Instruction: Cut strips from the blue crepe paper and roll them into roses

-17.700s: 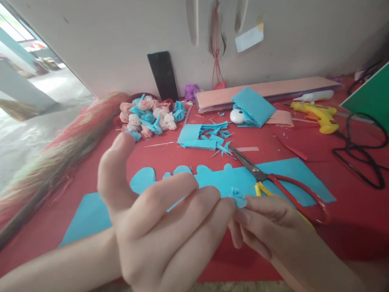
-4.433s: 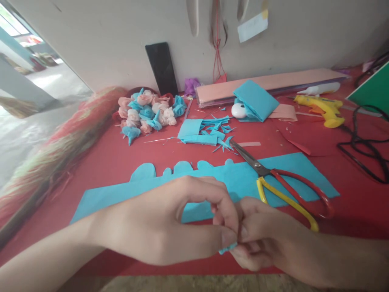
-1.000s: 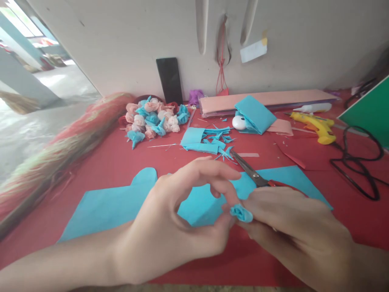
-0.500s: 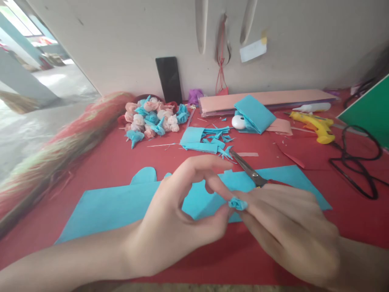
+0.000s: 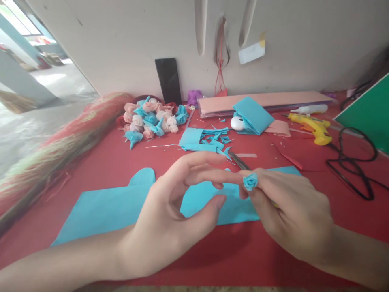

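A small blue crepe-paper rose (image 5: 250, 182) is pinched between the thumb and fingers of my right hand (image 5: 291, 211). My left hand (image 5: 173, 215) is curved open, its thumb apart from the fingers, with one fingertip reaching close to the rose; whether it touches I cannot tell. Beneath both hands lies a long blue crepe-paper sheet (image 5: 103, 211) on the red table. A rounded blue paper piece (image 5: 143, 177) sits at its far edge. Behind my right hand, scissors (image 5: 239, 161) show only their blades.
Finished paper roses (image 5: 150, 117) are heaped at the back left, before a black phone (image 5: 168, 80). Cut blue paper (image 5: 191, 138) and a folded blue packet (image 5: 253, 114) lie mid-table. A yellow glue gun (image 5: 317, 127) with a looped black cable (image 5: 345, 162) is at the right.
My right hand has moved up and slightly right with the rose, whose spiral top now faces me more. My left thumb has come away from it, and the left hand has opened wider.
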Demonstrator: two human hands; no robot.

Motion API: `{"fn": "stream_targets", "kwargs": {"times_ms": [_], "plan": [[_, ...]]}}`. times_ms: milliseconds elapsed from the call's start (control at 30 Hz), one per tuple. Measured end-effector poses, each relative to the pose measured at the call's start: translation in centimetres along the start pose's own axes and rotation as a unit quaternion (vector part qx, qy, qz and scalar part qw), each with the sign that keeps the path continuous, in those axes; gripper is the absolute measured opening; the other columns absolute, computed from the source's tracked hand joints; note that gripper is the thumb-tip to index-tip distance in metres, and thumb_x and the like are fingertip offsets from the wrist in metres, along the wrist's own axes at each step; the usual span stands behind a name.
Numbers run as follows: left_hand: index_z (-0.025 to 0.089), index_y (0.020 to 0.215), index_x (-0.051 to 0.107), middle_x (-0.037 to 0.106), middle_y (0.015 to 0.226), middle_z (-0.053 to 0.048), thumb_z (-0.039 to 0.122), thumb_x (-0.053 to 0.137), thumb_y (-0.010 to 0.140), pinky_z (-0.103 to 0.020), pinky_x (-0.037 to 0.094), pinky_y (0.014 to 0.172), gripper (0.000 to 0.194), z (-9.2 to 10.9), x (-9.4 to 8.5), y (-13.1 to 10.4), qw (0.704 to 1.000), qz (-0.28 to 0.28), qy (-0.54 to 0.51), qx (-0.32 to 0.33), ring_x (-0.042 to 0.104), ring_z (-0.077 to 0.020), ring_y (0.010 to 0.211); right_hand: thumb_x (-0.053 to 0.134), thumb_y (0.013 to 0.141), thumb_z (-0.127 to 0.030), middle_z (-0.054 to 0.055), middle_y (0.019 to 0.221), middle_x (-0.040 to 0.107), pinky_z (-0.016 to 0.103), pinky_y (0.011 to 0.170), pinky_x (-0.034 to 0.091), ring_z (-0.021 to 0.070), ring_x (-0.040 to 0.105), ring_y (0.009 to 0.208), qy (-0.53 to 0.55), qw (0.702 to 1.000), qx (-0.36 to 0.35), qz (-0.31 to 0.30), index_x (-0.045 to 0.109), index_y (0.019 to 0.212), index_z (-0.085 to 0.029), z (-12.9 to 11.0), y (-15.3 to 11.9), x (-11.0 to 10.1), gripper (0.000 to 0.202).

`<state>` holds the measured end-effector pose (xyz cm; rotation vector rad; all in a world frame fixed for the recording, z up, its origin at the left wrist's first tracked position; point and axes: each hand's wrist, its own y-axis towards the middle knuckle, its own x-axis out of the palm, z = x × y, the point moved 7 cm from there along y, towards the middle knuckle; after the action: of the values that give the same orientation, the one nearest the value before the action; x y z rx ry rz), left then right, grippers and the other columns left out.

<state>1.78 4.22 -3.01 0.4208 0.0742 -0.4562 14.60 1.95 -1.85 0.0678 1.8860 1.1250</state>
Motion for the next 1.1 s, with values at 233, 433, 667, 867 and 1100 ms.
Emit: {"fn": "stream_targets", "kwargs": {"times_ms": [233,433,667,867,1100], "plan": [[0.027,0.120,0.047,0.069,0.111,0.006,-0.001,0.050,0.087,-0.019,0.046,0.095,0.043,0.0,0.3,0.3,0.999,-0.026,-0.022,0.007,0.062,-0.0075,0.106,0.035,0.094,-0.011,-0.001,0.057,0.055,0.025,0.051,0.036,0.0106,0.051,0.050,0.025,0.999,0.027,-0.014,0.057,0.078,-0.015,0.4,-0.2,0.1,0.027],[0.026,0.107,0.057,0.070,0.103,0.004,0.005,0.051,0.089,-0.025,0.049,0.089,0.029,-0.2,-1.9,1.6,0.999,0.028,0.011,0.019,0.064,-0.0116,0.100,0.039,0.093,-0.013,0.000,0.060,0.054,0.025,0.050,0.036,0.0120,0.050,0.052,0.082,0.996,0.039,-0.012,0.056,0.079,-0.016,1.1,-0.1,0.5,0.022],[0.018,0.082,0.070,0.068,0.081,-0.001,0.012,0.065,0.080,-0.027,0.046,0.069,0.009,-1.5,-1.5,2.9,0.997,-0.038,0.070,-0.025,0.061,-0.0157,0.081,0.039,0.099,-0.027,-0.007,0.056,0.044,0.012,0.041,0.035,0.0044,0.043,0.045,0.365,0.900,0.179,-0.157,0.053,0.077,-0.019,1.8,-0.8,3.2,0.027],[0.019,0.083,0.071,0.063,0.078,0.000,0.012,0.069,0.077,-0.028,0.050,0.077,0.010,-1.6,-0.2,2.4,0.992,-0.095,-0.055,-0.063,0.061,-0.0155,0.082,0.043,0.098,-0.034,-0.007,0.055,0.039,0.014,0.042,0.031,0.0044,0.038,0.046,0.562,0.749,0.248,-0.247,0.058,0.078,-0.018,1.0,-1.9,4.7,0.030],[0.024,0.116,0.056,0.062,0.087,0.002,0.000,0.067,0.070,-0.022,0.052,0.086,0.053,-0.5,0.5,1.9,0.980,-0.196,-0.022,0.005,0.063,-0.0129,0.087,0.052,0.093,-0.030,-0.006,0.058,0.042,0.017,0.046,0.030,0.0049,0.040,0.051,0.604,0.665,0.215,-0.384,0.062,0.073,-0.015,0.0,-2.2,4.7,0.027]]}}
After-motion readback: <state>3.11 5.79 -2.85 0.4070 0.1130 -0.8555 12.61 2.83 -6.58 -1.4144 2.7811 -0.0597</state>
